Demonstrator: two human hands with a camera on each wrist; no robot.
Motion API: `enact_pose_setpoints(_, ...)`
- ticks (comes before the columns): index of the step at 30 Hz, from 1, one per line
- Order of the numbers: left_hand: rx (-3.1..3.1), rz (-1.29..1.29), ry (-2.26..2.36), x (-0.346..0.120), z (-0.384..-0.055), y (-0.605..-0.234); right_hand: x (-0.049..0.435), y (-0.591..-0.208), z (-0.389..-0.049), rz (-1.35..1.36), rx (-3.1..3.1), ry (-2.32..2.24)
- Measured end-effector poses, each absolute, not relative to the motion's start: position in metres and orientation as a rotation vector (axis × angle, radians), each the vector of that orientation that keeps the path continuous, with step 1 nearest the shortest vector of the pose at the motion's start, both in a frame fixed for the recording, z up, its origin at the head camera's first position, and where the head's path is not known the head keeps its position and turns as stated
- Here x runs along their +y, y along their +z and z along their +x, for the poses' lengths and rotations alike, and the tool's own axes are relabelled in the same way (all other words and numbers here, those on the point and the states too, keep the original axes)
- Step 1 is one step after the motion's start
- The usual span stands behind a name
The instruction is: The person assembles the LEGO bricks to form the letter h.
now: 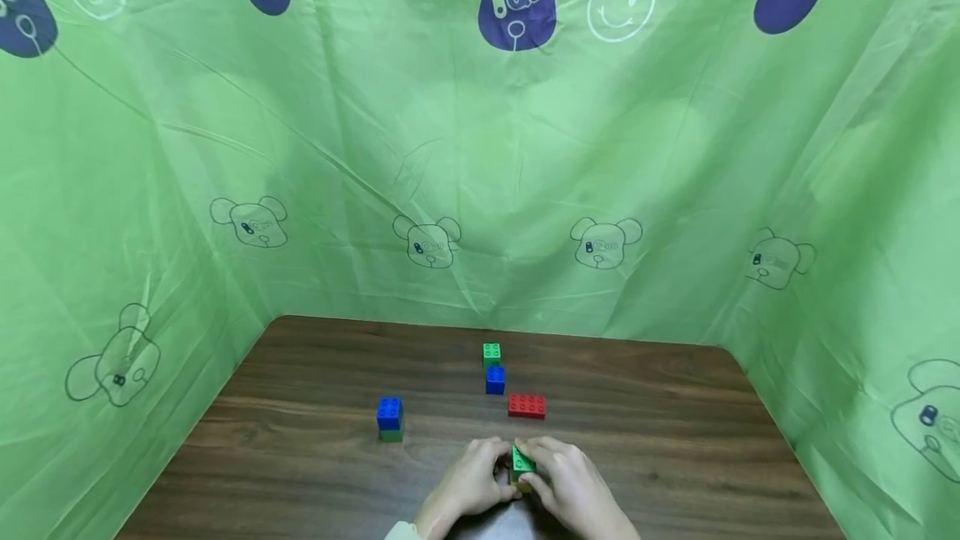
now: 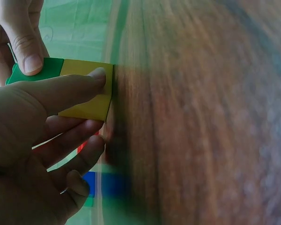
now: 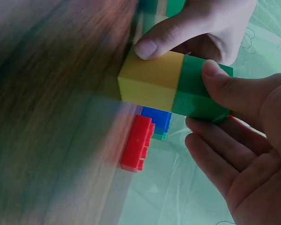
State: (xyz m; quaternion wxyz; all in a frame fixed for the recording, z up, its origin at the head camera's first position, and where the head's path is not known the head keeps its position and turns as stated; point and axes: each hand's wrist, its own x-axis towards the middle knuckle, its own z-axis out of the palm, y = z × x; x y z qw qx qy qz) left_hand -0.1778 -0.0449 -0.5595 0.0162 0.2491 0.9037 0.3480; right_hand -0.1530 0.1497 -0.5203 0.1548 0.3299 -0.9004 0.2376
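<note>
Near the front of the table, a green toy building brick (image 1: 522, 461) sits directly above a yellow brick (image 3: 152, 75), the two flush against each other. My left hand (image 1: 472, 477) grips the yellow one, its thumb lying along one side in the left wrist view. From the other side my right hand (image 1: 573, 482) pinches the green brick between thumb and fingers. The yellow brick's lower end is close over the tabletop.
Beyond my hands lies a long red brick (image 1: 527, 406). Behind it are a blue brick (image 1: 495, 380) and a green brick (image 1: 491, 352). To the left, another blue brick (image 1: 389, 413) is stacked on a green one (image 1: 391, 436). Green cloth (image 1: 525, 290) surrounds the wooden table (image 1: 660, 440).
</note>
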Motion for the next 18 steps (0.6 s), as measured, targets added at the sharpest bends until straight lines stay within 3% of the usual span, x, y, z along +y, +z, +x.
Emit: enact_pose_setpoints(18, 2.737, 0.872, 0.954, -0.055, -0.181, -0.546, 0.15, -0.519, -0.152, 0.918, -2.616, 0.707)
